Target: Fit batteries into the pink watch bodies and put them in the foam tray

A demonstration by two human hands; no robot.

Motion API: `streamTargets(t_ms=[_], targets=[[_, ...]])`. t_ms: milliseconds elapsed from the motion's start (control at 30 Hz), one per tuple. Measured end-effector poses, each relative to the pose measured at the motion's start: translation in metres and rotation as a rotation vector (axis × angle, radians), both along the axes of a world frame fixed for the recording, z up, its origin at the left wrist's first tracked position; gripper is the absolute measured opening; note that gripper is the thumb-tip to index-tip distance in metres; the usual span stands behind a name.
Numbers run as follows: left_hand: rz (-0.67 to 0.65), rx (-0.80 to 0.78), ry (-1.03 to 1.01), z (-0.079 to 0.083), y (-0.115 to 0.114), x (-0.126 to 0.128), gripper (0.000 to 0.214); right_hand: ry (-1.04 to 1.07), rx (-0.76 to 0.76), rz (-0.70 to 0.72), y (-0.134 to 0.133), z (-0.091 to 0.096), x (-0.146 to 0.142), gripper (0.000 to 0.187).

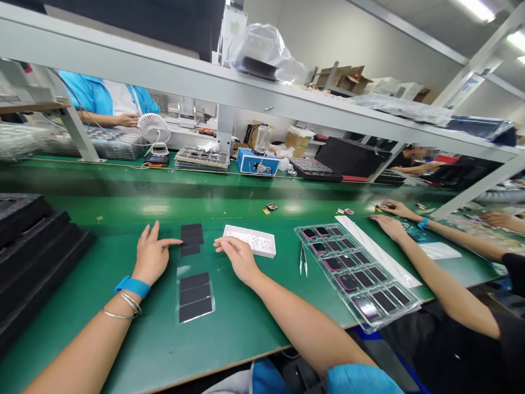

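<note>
L hand: left hand is held w/ fingers spread, nothing gripped; index fingertip is placed at left edge of upper dark strips, firm contact can't be told.
R hand: right hand is held palm-down w/ fingers bunched, by near left corner of white box; whether anything is pinched can't be told.
Dark strips: upper group is laid flat btwn the hands; lower dark strips, three in no., are set on a clear sheet nearer the table's front edge.
White box: placed just right of upper strips, R hand partly in front; small bits are scattered inside.
Tweezers: white tweezers are laid btwn box & clear tray, tips twd front edge.
Clear tray: clear tray is set at an angle on R side; dark pieces are seated in its compartments, some purple-rimmed.
Paper: long white strip is laid along tray's far side.
Co-worker: another person's hands are seen beyond it, over the same green table.
Far L: black trays are stacked.
Back: white fan & blue machine are stood under the shelf.
</note>
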State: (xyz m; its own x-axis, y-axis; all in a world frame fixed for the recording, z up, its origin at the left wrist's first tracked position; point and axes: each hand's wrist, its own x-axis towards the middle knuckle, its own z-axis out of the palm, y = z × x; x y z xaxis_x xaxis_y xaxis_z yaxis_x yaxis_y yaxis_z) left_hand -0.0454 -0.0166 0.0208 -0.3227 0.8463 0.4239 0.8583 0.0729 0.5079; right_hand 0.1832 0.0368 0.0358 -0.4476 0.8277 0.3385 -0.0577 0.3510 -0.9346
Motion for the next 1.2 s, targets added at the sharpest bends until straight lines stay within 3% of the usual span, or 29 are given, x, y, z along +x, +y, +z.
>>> streamTargets(t_ms=[100,233,300,400,500,633,767,933,1200], targets=[[-0.007,-0.028,0.102,0.001,-0.003,0.008,0.04,-0.104,0.162,-0.047,-0.005,0.002,0.002,0.024],[-0.255,-0.286,0.318,-0.002,-0.01,0.038,0.06,-0.144,0.386,-0.13,-0.005,0.008,0.005,0.019],[-0.295,-0.388,0.374,-0.005,-0.012,0.048,0.064,-0.123,0.432,-0.194,0.004,0.016,0.009,0.019],[-0.272,-0.41,0.386,-0.007,-0.012,0.053,0.064,-0.159,0.454,-0.352,0.039,0.032,0.025,0.021],[-0.309,-0.439,0.363,-0.004,-0.007,0.051,0.065,-0.321,0.423,-0.501,0.099,0.041,0.05,0.027],[-0.331,-0.452,0.351,0.0,0.009,0.049,0.064,-0.443,0.325,-0.686,0.184,0.023,0.086,0.039],[-0.32,-0.408,0.364,-0.004,0.018,0.05,0.063,-0.606,0.264,-0.771,0.231,-0.011,0.102,0.044],[-0.299,-0.308,0.434,-0.015,0.016,0.048,0.063,-0.808,0.307,-0.701,0.239,-0.033,0.099,0.05],[-0.343,-0.098,0.535,-0.029,0.021,0.038,0.072,-0.973,0.297,-0.708,0.243,-0.04,0.108,0.045]])
